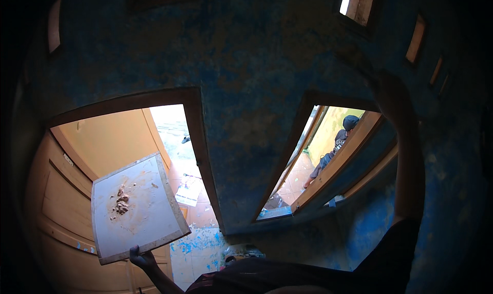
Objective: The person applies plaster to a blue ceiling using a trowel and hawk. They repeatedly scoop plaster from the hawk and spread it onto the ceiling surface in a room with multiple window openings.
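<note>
The white board, with beige lumps on its face, is in front of the doorway, its lower edge clasped in the left hand, while at the blue wall the right hand is raised, and from afar I cannot tell its grip.

daylight pours through a brown-framed doorway and window in a dim, patchy blue wall.
</note>
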A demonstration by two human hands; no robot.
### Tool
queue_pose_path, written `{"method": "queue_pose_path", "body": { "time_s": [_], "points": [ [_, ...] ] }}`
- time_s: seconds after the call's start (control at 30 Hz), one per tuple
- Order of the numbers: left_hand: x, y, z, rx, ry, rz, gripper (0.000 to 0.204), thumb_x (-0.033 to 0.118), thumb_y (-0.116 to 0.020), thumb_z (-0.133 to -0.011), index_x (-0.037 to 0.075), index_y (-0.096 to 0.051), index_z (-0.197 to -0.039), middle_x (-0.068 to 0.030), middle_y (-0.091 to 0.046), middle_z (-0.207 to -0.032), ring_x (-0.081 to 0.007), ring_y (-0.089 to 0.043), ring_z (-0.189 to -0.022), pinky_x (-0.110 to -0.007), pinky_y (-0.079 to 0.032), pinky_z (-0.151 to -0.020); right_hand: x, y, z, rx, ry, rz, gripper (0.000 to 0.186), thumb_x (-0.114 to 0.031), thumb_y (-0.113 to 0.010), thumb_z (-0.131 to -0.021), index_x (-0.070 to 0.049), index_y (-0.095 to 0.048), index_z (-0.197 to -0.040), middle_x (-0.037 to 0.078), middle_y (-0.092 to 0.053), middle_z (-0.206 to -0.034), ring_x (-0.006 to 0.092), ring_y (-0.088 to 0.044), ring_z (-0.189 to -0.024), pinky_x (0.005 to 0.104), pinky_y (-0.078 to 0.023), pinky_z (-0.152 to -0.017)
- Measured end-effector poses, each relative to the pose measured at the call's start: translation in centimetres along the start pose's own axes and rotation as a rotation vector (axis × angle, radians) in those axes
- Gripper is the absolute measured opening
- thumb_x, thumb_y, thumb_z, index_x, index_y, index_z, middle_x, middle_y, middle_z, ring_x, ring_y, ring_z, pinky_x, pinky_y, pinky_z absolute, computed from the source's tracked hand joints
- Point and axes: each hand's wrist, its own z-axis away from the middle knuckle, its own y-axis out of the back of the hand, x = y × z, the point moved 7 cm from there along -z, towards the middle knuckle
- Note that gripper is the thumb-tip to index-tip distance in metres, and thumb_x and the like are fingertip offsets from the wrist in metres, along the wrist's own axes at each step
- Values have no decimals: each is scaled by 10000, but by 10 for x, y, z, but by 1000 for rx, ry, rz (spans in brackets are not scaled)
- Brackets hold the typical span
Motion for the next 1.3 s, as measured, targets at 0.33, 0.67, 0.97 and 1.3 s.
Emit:
{"method": "queue_pose_path", "body": {
  "time_s": [0.33,0.67,0.97,1.3],
  "points": [
    [3,-5,2,-21,-54,-12,459,57,-442,-595,-54,-381,-1037,-138,-453,-988,-249,-431,-961,-358,-343,-865,-3,2,-20,196,45,-72,251,-236,-441,-792,-10,-498,-885,173,-520,-856,302,-507,-804,341,-403,-736],
    [2,6,-7,-31,9,26,455,58,-444,-593,-59,-377,-1027,-146,-453,-981,-251,-429,-964,-365,-334,-871,3,-6,19,-122,-361,-334,426,-390,-392,-792,15,-496,-870,204,-502,-896,330,-484,-848,367,-383,-744],
    [4,13,-17,-115,-5,65,507,28,-429,-608,-45,-324,-1099,-169,-425,-1044,-294,-401,-1006,-416,-332,-876,14,-18,8,106,-201,-352,392,-367,-404,-789,2,-498,-885,191,-513,-899,303,-502,-836,363,-402,-737],
    [5,16,-14,-88,27,97,516,28,-424,-613,-43,-312,-1112,-180,-410,-1066,-300,-388,-1021,-418,-326,-880,-4,8,16,-194,-339,-385,323,-297,-361,-819,-6,-498,-801,175,-516,-763,262,-512,-752,360,-395,-664]
  ]
}}
